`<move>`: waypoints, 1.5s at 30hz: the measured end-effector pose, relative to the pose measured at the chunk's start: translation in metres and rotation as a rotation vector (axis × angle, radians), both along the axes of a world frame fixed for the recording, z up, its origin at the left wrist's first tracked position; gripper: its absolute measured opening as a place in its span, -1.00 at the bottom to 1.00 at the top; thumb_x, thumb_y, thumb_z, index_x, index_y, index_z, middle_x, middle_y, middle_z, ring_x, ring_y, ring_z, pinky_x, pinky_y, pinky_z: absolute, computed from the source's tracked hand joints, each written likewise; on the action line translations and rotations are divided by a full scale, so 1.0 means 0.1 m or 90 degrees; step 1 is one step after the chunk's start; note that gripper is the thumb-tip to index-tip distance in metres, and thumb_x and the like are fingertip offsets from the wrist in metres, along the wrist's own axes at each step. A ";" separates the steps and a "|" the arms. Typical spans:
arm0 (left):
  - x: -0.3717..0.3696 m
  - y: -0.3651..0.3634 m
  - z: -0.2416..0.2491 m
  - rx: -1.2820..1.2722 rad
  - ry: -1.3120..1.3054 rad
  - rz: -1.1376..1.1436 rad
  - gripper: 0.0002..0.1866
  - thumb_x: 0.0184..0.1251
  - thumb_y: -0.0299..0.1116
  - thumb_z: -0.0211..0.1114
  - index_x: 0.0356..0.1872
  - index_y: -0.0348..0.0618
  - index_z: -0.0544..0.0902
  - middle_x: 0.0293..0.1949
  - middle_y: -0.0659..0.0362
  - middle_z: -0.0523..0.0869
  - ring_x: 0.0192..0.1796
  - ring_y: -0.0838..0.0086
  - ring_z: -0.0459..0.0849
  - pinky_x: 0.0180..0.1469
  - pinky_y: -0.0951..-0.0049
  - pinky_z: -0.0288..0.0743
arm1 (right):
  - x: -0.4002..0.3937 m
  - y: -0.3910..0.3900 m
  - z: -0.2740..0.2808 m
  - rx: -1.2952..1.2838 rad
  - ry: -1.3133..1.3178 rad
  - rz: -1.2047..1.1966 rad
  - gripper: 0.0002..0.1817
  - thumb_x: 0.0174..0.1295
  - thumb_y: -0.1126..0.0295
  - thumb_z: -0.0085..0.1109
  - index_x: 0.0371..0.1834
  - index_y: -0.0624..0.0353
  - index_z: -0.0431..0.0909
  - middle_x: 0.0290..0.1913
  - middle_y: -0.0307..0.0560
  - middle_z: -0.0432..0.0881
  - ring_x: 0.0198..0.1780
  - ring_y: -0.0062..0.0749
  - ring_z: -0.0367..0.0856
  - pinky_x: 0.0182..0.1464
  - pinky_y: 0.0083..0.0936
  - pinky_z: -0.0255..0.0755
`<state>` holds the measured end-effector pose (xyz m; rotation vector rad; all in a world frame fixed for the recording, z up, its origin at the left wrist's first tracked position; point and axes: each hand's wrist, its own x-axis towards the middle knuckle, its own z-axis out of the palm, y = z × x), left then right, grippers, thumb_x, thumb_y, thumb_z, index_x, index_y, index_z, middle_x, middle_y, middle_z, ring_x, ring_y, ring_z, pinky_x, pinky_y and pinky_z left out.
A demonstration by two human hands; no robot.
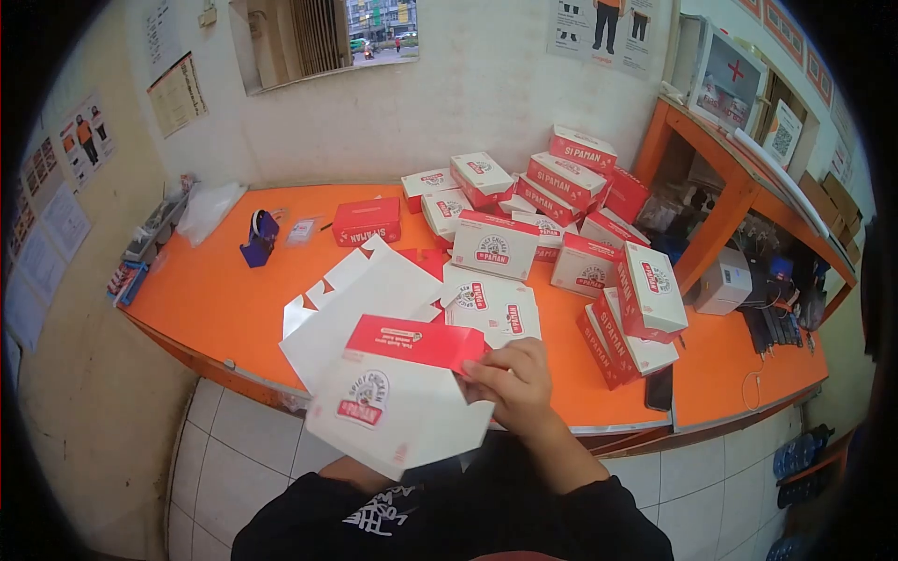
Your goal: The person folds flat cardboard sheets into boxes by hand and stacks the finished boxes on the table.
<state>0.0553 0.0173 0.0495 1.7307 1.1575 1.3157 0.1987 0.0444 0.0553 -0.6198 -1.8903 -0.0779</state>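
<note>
My right hand (pixel 514 381) is closed on the right edge of a partly folded food carton (pixel 426 402), thumb on top near its red flap. The carton is white and red with a round chicken logo, tilted in front of my body over the table's front edge. My left hand is hidden behind the carton; only a bit of that forearm (pixel 360 475) shows below it. Just beyond lie unfolded carton blanks, one with its plain white side (pixel 351 294) up and others with the printed side (pixel 496 299) up.
Several assembled cartons (pixel 496 245) are piled at the back and right of the orange table (pixel 281 220). A blue tape dispenser (pixel 260 238) and a lone red carton (pixel 367 221) stand to the left. A phone (pixel 659 388) lies by the front edge, near an orange shelf (pixel 725 210).
</note>
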 end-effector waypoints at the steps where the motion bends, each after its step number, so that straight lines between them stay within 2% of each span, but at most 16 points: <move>1: -0.01 -0.02 -0.01 0.004 0.021 -0.002 -0.74 0.21 -0.46 0.20 -0.08 -0.28 0.51 -0.18 -0.01 0.63 -0.16 0.31 0.66 -0.15 0.36 0.54 | 0.05 -0.03 0.05 0.008 -0.007 -0.043 -0.70 -0.25 0.46 0.40 -0.34 0.12 0.63 -0.37 -0.20 0.58 -0.17 -0.21 0.56 -0.17 -0.35 0.42; 5: -0.09 -0.06 0.06 0.022 0.086 -0.018 -0.75 0.20 -0.44 0.20 -0.10 -0.28 0.52 -0.20 -0.01 0.63 -0.17 0.29 0.66 -0.16 0.34 0.54 | -0.03 -0.01 -0.03 -0.082 0.080 0.034 -0.74 -0.20 0.51 0.38 -0.38 0.25 0.56 -0.37 -0.08 0.61 -0.34 -0.26 0.62 -0.31 -0.48 0.48; 8: -0.09 -0.05 0.10 0.041 0.144 -0.023 -0.76 0.20 -0.43 0.20 -0.11 -0.27 0.53 -0.21 -0.02 0.64 -0.18 0.28 0.66 -0.17 0.33 0.53 | -0.11 -0.21 -0.09 -0.306 0.215 0.080 -0.74 -0.18 0.55 0.36 -0.37 0.28 0.54 -0.36 -0.02 0.62 -0.31 -0.19 0.63 -0.29 -0.44 0.50; 15: -0.01 0.01 0.09 0.089 0.308 -0.005 -0.77 0.19 -0.41 0.20 -0.14 -0.26 0.55 -0.24 -0.03 0.64 -0.20 0.25 0.66 -0.18 0.31 0.52 | 0.06 -0.01 -0.17 -0.254 0.104 -0.017 -0.86 -0.14 0.54 0.35 -0.48 0.20 0.59 -0.33 -0.07 0.62 -0.24 -0.19 0.57 -0.21 -0.40 0.46; 21: 0.01 0.25 -0.17 0.098 0.386 -0.145 -0.79 0.18 -0.35 0.20 -0.21 -0.25 0.57 -0.28 -0.06 0.64 -0.23 0.16 0.65 -0.20 0.24 0.50 | 0.65 0.34 -0.28 -0.470 -0.036 0.280 -0.69 0.05 0.55 0.13 -0.09 0.16 0.60 -0.07 0.00 0.57 0.02 -0.19 0.50 0.10 -0.38 0.36; 22: 0.04 0.34 -0.29 0.101 0.388 -0.181 -0.78 0.18 -0.33 0.20 -0.24 -0.25 0.58 -0.30 -0.07 0.64 -0.24 0.12 0.64 -0.21 0.21 0.49 | 0.75 0.39 -0.25 -0.545 0.022 0.280 -0.64 0.07 0.52 0.10 -0.01 0.16 0.55 -0.02 0.01 0.54 0.06 -0.19 0.47 0.14 -0.36 0.33; 24: 0.22 0.33 -0.45 -0.090 0.440 -0.211 -0.76 0.19 -0.30 0.20 -0.22 -0.25 0.57 -0.32 -0.09 0.64 -0.21 0.01 0.62 -0.20 0.16 0.48 | 0.87 0.47 -0.18 -0.699 0.137 0.274 -0.55 0.11 0.48 0.05 0.14 0.17 0.46 0.09 0.03 0.49 0.16 -0.17 0.41 0.22 -0.33 0.27; 26: 0.38 0.21 -0.35 -0.187 0.477 -0.229 -0.75 0.19 -0.28 0.20 -0.22 -0.25 0.57 -0.32 -0.09 0.64 -0.20 -0.03 0.60 -0.19 0.15 0.48 | 0.72 0.35 0.11 -0.665 -0.033 0.193 -0.48 0.15 0.37 0.07 0.23 0.21 0.34 0.06 0.16 0.52 0.10 -0.09 0.49 0.13 -0.34 0.35; 28: 0.34 0.11 -0.16 -0.043 0.431 -0.262 -0.75 0.19 -0.26 0.20 -0.19 -0.20 0.59 -0.31 -0.05 0.65 -0.20 0.02 0.60 -0.19 0.21 0.48 | 0.56 0.23 0.30 -0.584 -0.263 0.019 -0.46 0.16 0.33 0.09 0.25 0.20 0.32 0.03 0.20 0.54 0.05 -0.03 0.53 0.07 -0.33 0.40; 30: 0.18 0.11 0.07 0.106 0.319 -0.273 -0.74 0.20 -0.26 0.20 -0.17 -0.17 0.60 -0.29 -0.03 0.66 -0.21 0.06 0.61 -0.20 0.23 0.48 | 0.53 0.26 0.21 -0.475 -0.362 -0.125 -0.58 0.10 0.38 0.12 0.08 0.20 0.47 -0.16 0.10 0.61 -0.09 -0.01 0.57 -0.11 -0.27 0.46; 32: -0.01 0.20 0.30 0.384 0.366 -0.114 -0.72 0.18 -0.23 0.22 -0.13 -0.12 0.62 -0.27 0.05 0.67 -0.21 0.15 0.62 -0.16 0.24 0.46 | 0.53 0.34 0.16 -0.488 -0.447 -0.162 -0.65 0.01 0.45 0.15 -0.06 0.17 0.56 -0.27 -0.02 0.64 -0.17 -0.07 0.58 -0.19 -0.26 0.47; 35: -0.31 0.39 0.45 0.415 0.587 0.077 -0.69 0.16 -0.22 0.24 -0.09 -0.07 0.62 -0.25 0.10 0.67 -0.19 0.19 0.61 -0.10 0.21 0.44 | 0.65 0.27 0.05 -0.188 -0.324 0.007 -0.72 -0.13 0.53 0.16 -0.27 0.09 0.62 -0.41 -0.17 0.60 -0.34 -0.22 0.55 -0.32 -0.32 0.43; 38: -0.35 0.35 0.37 0.020 0.638 -0.170 -0.69 0.16 -0.20 0.24 -0.09 -0.03 0.64 -0.30 0.11 0.68 -0.23 0.23 0.63 -0.13 0.24 0.43 | 0.65 0.17 0.02 -0.075 -0.292 -0.044 -0.69 -0.20 0.53 0.17 -0.30 0.03 0.61 -0.44 -0.22 0.57 -0.42 -0.31 0.49 -0.38 -0.39 0.39; 39: -0.35 0.29 0.20 0.224 0.583 -0.115 -0.74 0.15 -0.17 0.25 -0.18 -0.01 0.67 -0.43 0.16 0.67 -0.34 0.31 0.64 -0.25 0.28 0.44 | 0.65 0.16 -0.01 -0.083 -0.295 -0.046 -0.70 -0.19 0.52 0.17 -0.29 0.04 0.61 -0.43 -0.23 0.57 -0.41 -0.31 0.49 -0.37 -0.39 0.38; 42: -0.37 0.35 0.05 0.239 0.631 -0.105 -0.71 0.18 -0.08 0.22 -0.22 -0.02 0.67 -0.53 0.23 0.65 -0.48 0.38 0.60 -0.37 0.32 0.39 | 0.65 0.16 -0.09 -0.104 -0.310 -0.052 -0.70 -0.16 0.48 0.20 -0.27 0.04 0.61 -0.41 -0.25 0.57 -0.37 -0.31 0.49 -0.33 -0.40 0.37; 45: -0.41 0.39 -0.01 0.266 0.704 -0.065 -0.74 0.16 -0.09 0.23 -0.27 0.00 0.67 -0.52 0.27 0.64 -0.44 0.44 0.61 -0.37 0.36 0.38 | 0.57 0.14 0.03 -0.202 -0.271 0.048 -0.66 -0.15 0.54 0.20 -0.20 0.07 0.62 -0.38 -0.20 0.60 -0.36 -0.26 0.52 -0.32 -0.39 0.37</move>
